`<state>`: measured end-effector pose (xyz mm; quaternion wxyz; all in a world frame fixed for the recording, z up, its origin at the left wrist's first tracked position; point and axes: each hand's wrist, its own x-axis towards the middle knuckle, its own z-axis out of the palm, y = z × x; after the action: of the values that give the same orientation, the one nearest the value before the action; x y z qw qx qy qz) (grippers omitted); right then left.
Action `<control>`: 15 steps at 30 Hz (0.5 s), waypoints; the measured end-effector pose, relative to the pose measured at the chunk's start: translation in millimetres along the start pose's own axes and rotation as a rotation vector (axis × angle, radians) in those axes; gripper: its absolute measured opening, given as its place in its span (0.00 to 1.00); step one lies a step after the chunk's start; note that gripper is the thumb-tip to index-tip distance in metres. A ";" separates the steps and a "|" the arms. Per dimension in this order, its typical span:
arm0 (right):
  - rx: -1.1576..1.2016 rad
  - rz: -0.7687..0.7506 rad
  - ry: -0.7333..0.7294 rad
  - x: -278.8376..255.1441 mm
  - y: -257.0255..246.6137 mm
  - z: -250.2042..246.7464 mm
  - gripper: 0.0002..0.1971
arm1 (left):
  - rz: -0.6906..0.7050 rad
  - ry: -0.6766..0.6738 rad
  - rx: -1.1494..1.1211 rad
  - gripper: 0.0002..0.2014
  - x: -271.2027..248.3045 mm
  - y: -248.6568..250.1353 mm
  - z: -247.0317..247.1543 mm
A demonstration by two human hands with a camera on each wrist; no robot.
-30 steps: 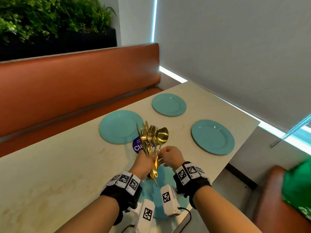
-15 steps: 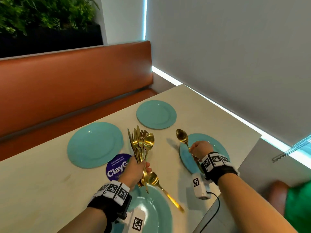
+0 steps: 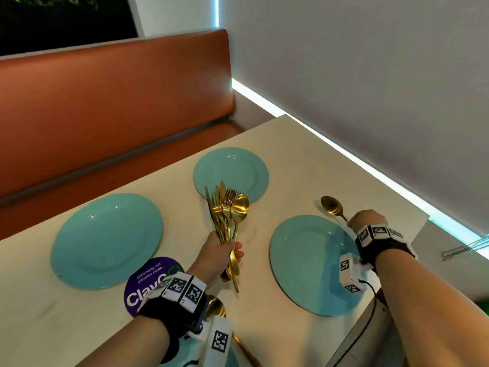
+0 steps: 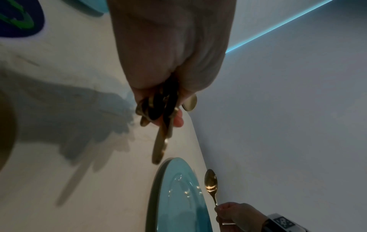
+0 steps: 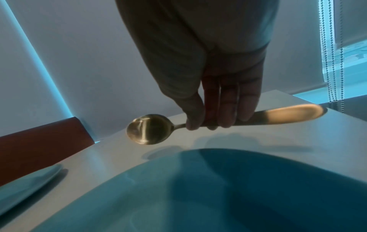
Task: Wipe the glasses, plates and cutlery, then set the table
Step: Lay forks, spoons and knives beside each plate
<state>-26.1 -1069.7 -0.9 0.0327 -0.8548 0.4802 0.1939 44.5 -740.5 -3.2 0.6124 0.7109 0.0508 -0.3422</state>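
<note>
My left hand (image 3: 219,254) grips a bunch of gold cutlery (image 3: 229,210), knives, forks and a spoon, upright over the middle of the table; its handles (image 4: 158,141) hang below my fist. My right hand (image 3: 366,221) pinches a single gold spoon (image 3: 330,205) by its handle, low over the table just beyond the right teal plate (image 3: 304,263). The right wrist view has the spoon (image 5: 149,128) lying level, with its shadow on the table below. Two more teal plates sit at the left (image 3: 105,239) and at the far middle (image 3: 232,173).
A purple round sticker (image 3: 148,282) lies on the cream table (image 3: 291,154). Another gold spoon (image 3: 215,307) lies by a plate at the near edge, mostly behind my left wrist. An orange bench (image 3: 105,102) runs along the far side, a grey blind (image 3: 370,88) along the right.
My right hand drew one spoon out of the bunch and carried it right, past the right plate and lower toward the table. The left hand kept the bunch upright.
</note>
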 end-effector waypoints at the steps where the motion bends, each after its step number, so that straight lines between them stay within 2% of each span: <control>1: -0.020 -0.005 -0.006 3.0 0.9 1.5 0.07 | 0.000 -0.005 0.002 0.05 3.3 0.0 1.2; 7: -0.199 -0.097 -0.025 10.7 -2.5 12.2 0.10 | -0.016 -0.018 -0.021 0.04 19.0 -1.2 4.4; 15: -0.255 -0.152 0.022 12.0 -12.2 13.2 0.13 | -0.031 -0.028 -0.047 0.06 26.8 -4.0 5.1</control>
<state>-14.4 -1069.6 -19.0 -0.0666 -0.8880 0.3859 0.2410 60.7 -753.4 -21.4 0.6242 0.6904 0.0614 -0.3604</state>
